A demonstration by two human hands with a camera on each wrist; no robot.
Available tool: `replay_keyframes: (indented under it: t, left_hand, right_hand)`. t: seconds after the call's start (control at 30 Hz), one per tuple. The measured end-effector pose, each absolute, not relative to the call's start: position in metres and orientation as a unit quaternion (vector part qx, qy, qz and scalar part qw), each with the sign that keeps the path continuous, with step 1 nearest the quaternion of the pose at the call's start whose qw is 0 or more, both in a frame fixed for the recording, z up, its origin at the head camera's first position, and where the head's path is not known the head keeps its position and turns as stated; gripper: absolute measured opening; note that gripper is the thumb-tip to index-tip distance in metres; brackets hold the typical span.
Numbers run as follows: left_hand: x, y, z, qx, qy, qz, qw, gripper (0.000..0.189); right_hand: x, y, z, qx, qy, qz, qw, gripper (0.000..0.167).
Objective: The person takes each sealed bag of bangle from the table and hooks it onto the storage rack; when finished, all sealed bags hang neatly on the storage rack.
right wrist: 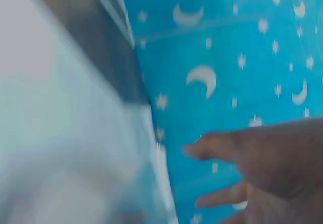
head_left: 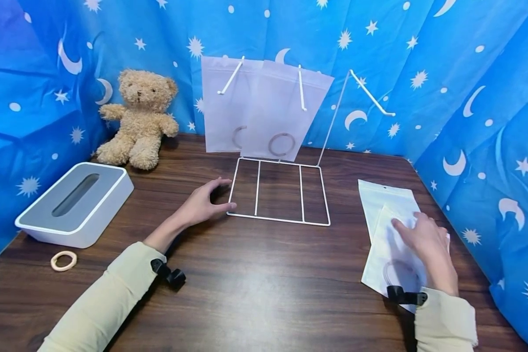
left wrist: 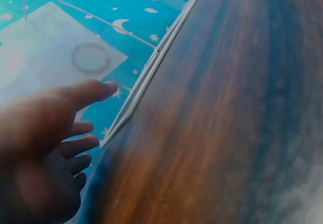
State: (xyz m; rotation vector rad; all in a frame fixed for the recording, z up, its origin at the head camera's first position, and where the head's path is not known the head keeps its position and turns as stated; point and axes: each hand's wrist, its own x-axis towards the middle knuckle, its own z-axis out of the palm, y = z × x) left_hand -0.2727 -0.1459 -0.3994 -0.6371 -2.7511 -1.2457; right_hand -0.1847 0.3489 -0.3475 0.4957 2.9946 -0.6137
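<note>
A white wire display rack [head_left: 279, 220] stands mid-table. Two frosted zip bags hang from its hooks, the left bag [head_left: 222, 112] partly covered by the right bag [head_left: 290, 105]; a ring shape shows through each. The third hook [head_left: 371, 93] at the right carries nothing. My left hand [head_left: 202, 203] is at the rack's front left corner, thumb and fingers spread. Over on the right, more pale bags [head_left: 385, 193] lie in an overlapping pile, a round shape showing in the top bag [head_left: 389, 244]. My right hand [head_left: 429, 239] is over them with fingers loosely bent, gripping nothing.
At the back left sits a teddy bear [head_left: 138, 120]. A white tissue box [head_left: 110, 200] with a grey top is in front of it, and a light wooden ring [head_left: 63, 261] lies nearby. Blue star-and-moon curtains [head_left: 466, 122] enclose the brown table [head_left: 255, 283].
</note>
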Motion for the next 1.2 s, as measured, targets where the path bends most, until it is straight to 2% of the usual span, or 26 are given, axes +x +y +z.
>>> replay_keyframes:
  t: [0.13, 0.27, 0.57, 0.9, 1.0, 1.07, 1.2]
  left_hand:
    - [-0.273, -0.148, -0.405, -0.217, -0.895, -0.39, 0.025, 0.077]
    - [-0.272, -0.147, -0.408, -0.238, -0.904, -0.353, 0.041, 0.089]
    - [-0.269, -0.144, -0.403, -0.292, -0.932, -0.176, 0.124, 0.108]
    - [-0.272, -0.145, -0.399, -0.313, -0.93, -0.084, 0.173, 0.111]
    - [-0.272, -0.143, -0.4, -0.317, -0.93, -0.108, 0.153, 0.106]
    - [-0.272, -0.142, -0.403, -0.312, -0.932, -0.141, 0.122, 0.099]
    - [-0.272, -0.142, -0.411, -0.294, -0.933, -0.194, 0.081, 0.09]
  right_hand:
    - [-0.174, 0.369, -0.346, 0.228, 0.952, -0.19, 0.077, 0.084]
    - [-0.17, 0.376, -0.345, 0.27, 0.937, -0.2, 0.094, 0.084]
    - [-0.168, 0.381, -0.348, 0.29, 0.934, -0.182, 0.101, 0.09]
    - [-0.167, 0.384, -0.352, 0.289, 0.935, -0.183, 0.099, 0.092]
    - [-0.166, 0.386, -0.353, 0.298, 0.929, -0.199, 0.095, 0.1]
    - [-0.166, 0.386, -0.352, 0.307, 0.923, -0.214, 0.088, 0.105]
    - [-0.167, 0.388, -0.351, 0.317, 0.913, -0.253, 0.043, 0.093]
